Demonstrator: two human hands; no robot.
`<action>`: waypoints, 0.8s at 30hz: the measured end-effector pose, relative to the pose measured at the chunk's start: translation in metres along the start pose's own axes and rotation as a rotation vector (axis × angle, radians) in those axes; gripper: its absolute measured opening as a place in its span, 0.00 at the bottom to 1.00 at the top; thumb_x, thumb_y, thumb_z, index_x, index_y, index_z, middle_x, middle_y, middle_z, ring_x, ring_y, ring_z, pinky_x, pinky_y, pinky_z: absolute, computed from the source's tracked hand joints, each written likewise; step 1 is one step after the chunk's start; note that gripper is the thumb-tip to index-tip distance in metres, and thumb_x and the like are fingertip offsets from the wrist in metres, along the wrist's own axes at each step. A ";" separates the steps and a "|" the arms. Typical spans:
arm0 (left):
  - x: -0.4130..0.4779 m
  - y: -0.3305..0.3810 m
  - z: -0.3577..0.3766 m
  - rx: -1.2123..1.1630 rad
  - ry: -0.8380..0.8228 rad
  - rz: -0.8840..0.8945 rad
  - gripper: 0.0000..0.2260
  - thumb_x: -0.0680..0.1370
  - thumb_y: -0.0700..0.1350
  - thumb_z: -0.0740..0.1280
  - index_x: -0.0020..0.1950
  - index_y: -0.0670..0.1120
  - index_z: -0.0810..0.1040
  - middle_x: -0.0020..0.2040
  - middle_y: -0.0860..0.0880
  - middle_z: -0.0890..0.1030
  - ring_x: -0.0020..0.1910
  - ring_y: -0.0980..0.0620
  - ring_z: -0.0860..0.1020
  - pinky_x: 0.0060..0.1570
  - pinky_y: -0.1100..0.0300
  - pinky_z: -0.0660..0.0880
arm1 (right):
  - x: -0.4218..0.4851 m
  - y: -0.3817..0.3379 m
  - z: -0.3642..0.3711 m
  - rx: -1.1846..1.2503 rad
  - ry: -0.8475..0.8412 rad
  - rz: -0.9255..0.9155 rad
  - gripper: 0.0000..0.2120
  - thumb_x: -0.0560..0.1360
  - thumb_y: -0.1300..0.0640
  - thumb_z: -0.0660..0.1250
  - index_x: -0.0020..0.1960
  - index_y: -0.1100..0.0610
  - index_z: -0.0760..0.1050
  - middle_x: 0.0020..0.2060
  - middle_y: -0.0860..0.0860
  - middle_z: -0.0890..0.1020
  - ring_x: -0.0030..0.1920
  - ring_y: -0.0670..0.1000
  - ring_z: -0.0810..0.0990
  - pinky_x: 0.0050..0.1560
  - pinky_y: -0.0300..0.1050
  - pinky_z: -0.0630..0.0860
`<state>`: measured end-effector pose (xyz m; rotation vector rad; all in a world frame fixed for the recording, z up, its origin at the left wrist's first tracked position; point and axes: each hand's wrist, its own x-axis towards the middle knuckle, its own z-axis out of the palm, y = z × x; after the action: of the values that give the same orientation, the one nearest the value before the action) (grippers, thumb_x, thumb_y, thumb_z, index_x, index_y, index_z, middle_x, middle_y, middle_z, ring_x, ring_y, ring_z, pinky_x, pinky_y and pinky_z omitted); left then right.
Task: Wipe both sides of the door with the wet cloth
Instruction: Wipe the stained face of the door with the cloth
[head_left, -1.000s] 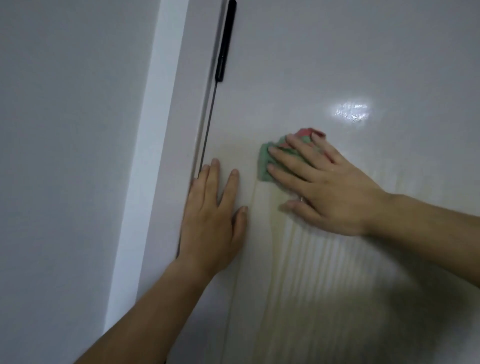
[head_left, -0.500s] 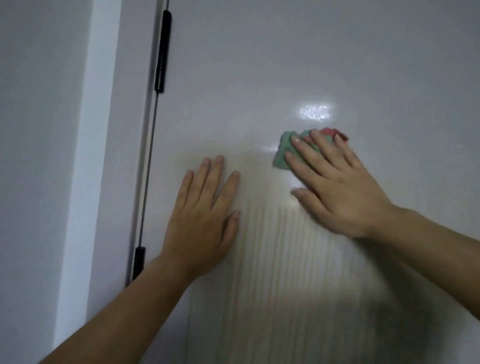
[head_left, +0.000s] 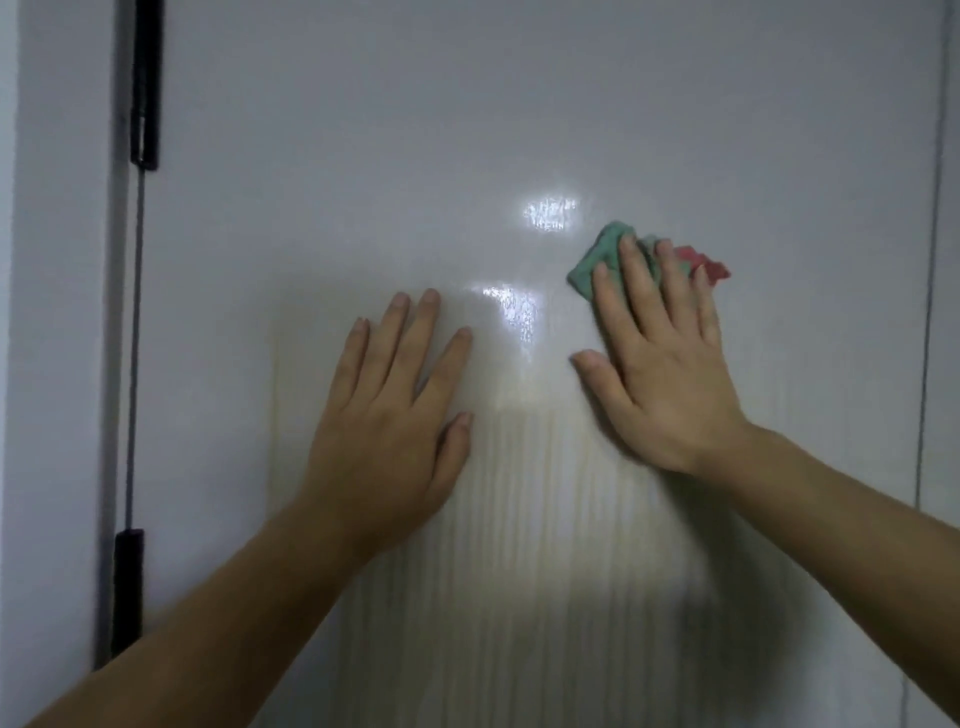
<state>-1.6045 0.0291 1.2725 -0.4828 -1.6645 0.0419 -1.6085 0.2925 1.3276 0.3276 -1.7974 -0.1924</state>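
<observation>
A glossy white door (head_left: 519, 114) fills the view, with wet shine spots near its middle. My right hand (head_left: 660, 364) presses a small green and red cloth (head_left: 597, 260) flat against the door, fingers spread over it; most of the cloth is hidden under the fingers. My left hand (head_left: 389, 410) lies flat on the door to the left of it, palm down, fingers apart, holding nothing.
Along the door's left edge run two black hinges, an upper hinge (head_left: 144, 88) and a lower hinge (head_left: 127, 592), joined by a thin dark gap. The white frame (head_left: 57, 312) stands left of that. A thin vertical line (head_left: 932, 260) marks the door's right side.
My right hand has slid the cloth to the right across the door. The view has shifted right, so the hinges now sit at the far left. My left hand stays flat on the door.
</observation>
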 end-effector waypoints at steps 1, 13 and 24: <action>0.004 0.006 0.003 -0.007 -0.003 0.013 0.28 0.81 0.52 0.58 0.79 0.42 0.67 0.81 0.37 0.60 0.81 0.36 0.57 0.77 0.35 0.57 | -0.018 -0.008 0.005 -0.012 -0.012 -0.076 0.33 0.83 0.40 0.50 0.83 0.55 0.53 0.83 0.55 0.49 0.82 0.59 0.44 0.80 0.64 0.45; 0.024 0.059 0.022 0.027 0.001 -0.011 0.28 0.79 0.52 0.59 0.78 0.43 0.69 0.81 0.36 0.60 0.81 0.35 0.58 0.77 0.33 0.54 | -0.048 0.031 0.010 0.013 0.010 -0.065 0.33 0.83 0.39 0.52 0.83 0.54 0.53 0.82 0.55 0.50 0.82 0.61 0.45 0.80 0.65 0.46; 0.051 0.116 0.039 0.045 -0.024 0.103 0.27 0.81 0.53 0.57 0.80 0.45 0.67 0.82 0.38 0.59 0.81 0.36 0.57 0.76 0.31 0.55 | -0.057 0.097 0.000 0.050 0.001 0.134 0.33 0.84 0.39 0.48 0.84 0.52 0.46 0.83 0.53 0.44 0.82 0.57 0.39 0.80 0.59 0.37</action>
<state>-1.6125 0.1610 1.2792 -0.5353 -1.6575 0.1610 -1.6077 0.4026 1.3045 0.2411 -1.8179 -0.0532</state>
